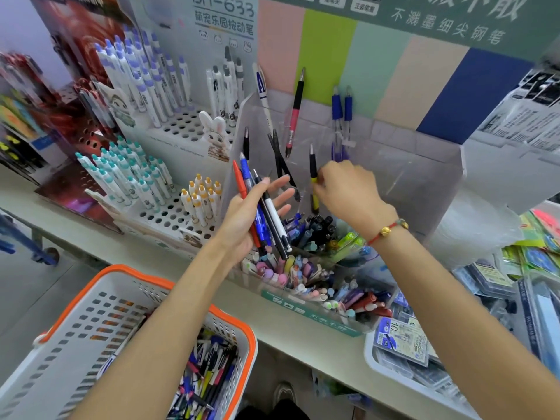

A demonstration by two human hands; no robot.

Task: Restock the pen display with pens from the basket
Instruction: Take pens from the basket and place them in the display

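1. Stationery-shop desk (100, 250), clear pen display (363, 165) at twelve o'clock, basket (91, 322) at seven.
2. Right hand (348, 192) pinches a yellow-and-black pen (314, 177), lowering it upright into the display.
3. Left hand (242, 219) loosely fans a pen bundle (266, 216); that slack grip risks spilling them.

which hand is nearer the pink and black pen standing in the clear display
Right. The right hand sits just below the pink and black pen; the left hand is lower and further left.
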